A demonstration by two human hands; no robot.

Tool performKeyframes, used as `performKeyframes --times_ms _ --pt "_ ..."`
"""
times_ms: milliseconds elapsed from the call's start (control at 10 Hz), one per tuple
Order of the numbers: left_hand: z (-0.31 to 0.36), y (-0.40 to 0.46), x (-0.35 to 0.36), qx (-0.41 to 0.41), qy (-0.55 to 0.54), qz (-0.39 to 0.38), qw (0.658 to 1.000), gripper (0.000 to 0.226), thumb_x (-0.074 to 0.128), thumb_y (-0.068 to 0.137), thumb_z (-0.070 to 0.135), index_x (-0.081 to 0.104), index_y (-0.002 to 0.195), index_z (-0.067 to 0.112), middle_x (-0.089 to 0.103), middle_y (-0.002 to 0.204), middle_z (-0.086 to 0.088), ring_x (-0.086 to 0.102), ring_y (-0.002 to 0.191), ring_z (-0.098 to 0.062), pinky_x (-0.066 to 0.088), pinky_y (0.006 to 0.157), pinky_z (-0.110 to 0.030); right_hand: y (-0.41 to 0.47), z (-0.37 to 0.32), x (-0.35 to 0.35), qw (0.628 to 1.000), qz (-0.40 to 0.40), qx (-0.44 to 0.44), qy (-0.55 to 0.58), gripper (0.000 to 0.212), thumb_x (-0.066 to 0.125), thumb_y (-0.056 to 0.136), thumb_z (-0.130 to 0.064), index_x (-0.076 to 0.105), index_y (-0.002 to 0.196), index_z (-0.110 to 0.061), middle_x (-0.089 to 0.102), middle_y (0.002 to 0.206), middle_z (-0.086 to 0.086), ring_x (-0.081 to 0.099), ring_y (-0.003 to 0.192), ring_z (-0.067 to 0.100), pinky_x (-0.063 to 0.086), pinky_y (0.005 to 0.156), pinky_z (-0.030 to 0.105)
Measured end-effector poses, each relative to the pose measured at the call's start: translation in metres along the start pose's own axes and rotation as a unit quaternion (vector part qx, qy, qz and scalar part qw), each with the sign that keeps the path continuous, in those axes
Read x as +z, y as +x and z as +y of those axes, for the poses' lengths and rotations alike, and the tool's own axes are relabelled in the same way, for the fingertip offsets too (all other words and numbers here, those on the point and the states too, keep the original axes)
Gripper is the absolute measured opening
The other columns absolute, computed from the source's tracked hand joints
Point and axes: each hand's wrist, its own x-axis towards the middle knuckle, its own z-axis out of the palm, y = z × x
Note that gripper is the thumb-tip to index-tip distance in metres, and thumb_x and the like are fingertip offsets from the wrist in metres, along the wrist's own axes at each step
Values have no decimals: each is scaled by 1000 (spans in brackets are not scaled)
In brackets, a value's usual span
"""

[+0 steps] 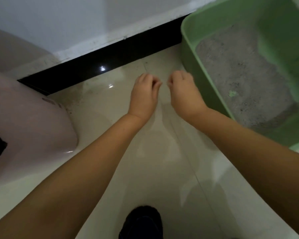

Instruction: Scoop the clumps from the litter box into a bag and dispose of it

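Both hands hover over the floor (97,107) beside the litter box (197,54), which sits at the wall. The left hand (143,94) and right hand (185,92) have curled fingers; a thin clear bag between them is possible, but I cannot tell. Likely bag-opening; next, find the scoop.

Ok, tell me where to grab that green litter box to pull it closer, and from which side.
Take the litter box by its rolled top rim at the near-left rounded corner, coming from the left where the right hand already hangs. The rim gives the fingers a lip to hook over, the walls below look smooth, and the far side sits by the wall.
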Motion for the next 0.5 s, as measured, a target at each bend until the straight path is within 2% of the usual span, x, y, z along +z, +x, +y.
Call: performKeyframes --times_ms 100,200,300,400,500 --pt "64 12 13 90 -67 36 993 13 55 88 9 60 80 -1 58 80 -16 46 78 -17 32 69 -22 -18 23 -62 992 114 -7 45 13 41 90 0 52 92 5 50 92 19 43 86 28 29 73 32" --pt "114 14 32 186 -99 -4 978 15 51 88 9 61 87 -3 59 82 -17 49 80 -21 36 73 -26 -50 74 -115 993 95 55 -47 19 43 81 10 55 94 4 51 95 23 50 92 36 36 79 39" --pt "142 1 55 163 -28 -234 958 39 51 93 15 48 131 5 61 111 -17 57 102 -33 42 88 -37 -85 114 -148 968 -119 122 -182 48 42 78 11 55 120 -9 52 119 18 51 113 36 42 94 44" --pt "133 -16 66 261 223 -326 881 49 39 98 40 36 141 16 57 126 -11 50 119 -29 27 106 -38 -95 125 -185 888 -308 158 -301 58 39 90 -3 34 143 -27 34 149 5 34 137 25 22 111 53" --pt "127 -19 56 346 348 -391 779 51 23 99 49 51 125 15 54 126 -7 44 123 -26 15 115 -43 -89 120 -242 907 -285 163 -263 47 37 98 -16 33 144 -26 39 148 6 40 134 24 28 113 47"
